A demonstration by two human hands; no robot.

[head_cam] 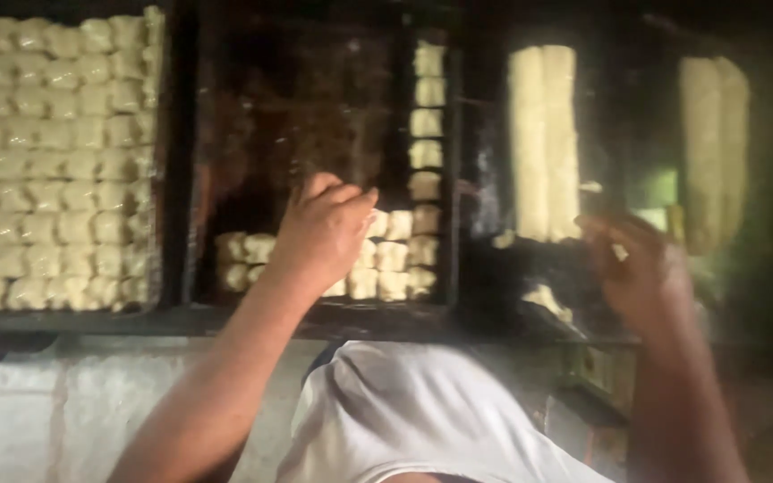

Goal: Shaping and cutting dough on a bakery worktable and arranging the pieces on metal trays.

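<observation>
My left hand (pixel 324 228) reaches into the middle dark baking tray (pixel 315 107), fingers curled down over pale square dough pieces (pixel 393 258) laid along the tray's near and right sides. What it grips is hidden under the fingers. My right hand (pixel 632 268) hovers blurred over the dark work surface to the right, near two long strips of pale dough (pixel 543 143); a small pale bit shows at its fingers. Most of the middle tray's floor is bare.
A full tray of dough pieces (pixel 55 161) in tight rows lies at the left. Another long dough strip (pixel 713 148) lies at the far right. A pale ledge (pixel 64 402) runs below the trays. My white shirt (pixel 404 411) fills the lower middle.
</observation>
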